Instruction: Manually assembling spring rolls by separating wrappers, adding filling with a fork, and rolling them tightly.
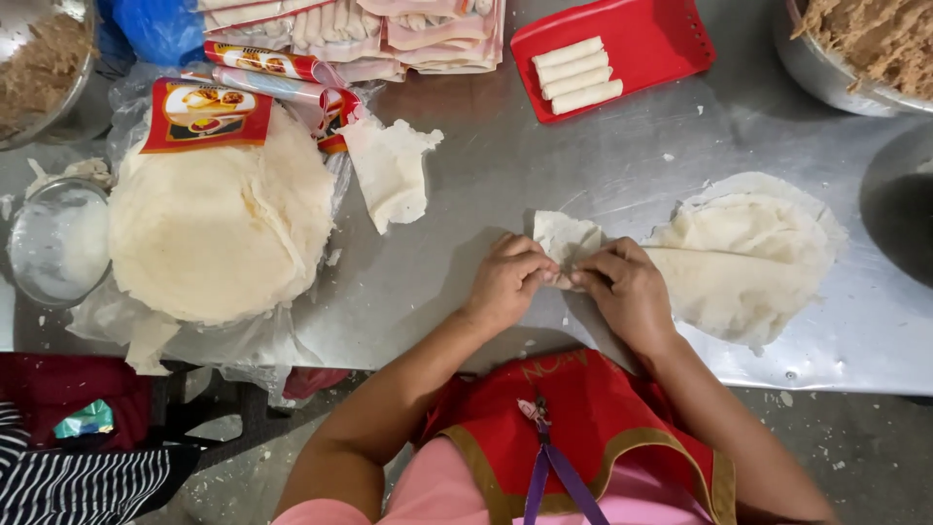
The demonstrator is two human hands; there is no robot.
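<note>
My left hand (507,282) and my right hand (627,292) meet near the front edge of a steel table (603,165), both pinching a thin pale wrapper (567,236) that is being folded between the fingers. Its far corner sticks up beyond my fingertips. Just right of my right hand lies a loose pile of round wrappers (743,258). A bigger stack of round wrappers (219,228) rests on clear plastic at the left. A red tray (671,39) at the back holds several finished white rolls (575,75).
A torn wrapper piece (389,170) lies mid-table. A small glass bowl (53,243) sits at the far left, metal bowls of brown filling at the top left (44,68) and top right (865,49). Packets of wrappers (389,34) lie at the back.
</note>
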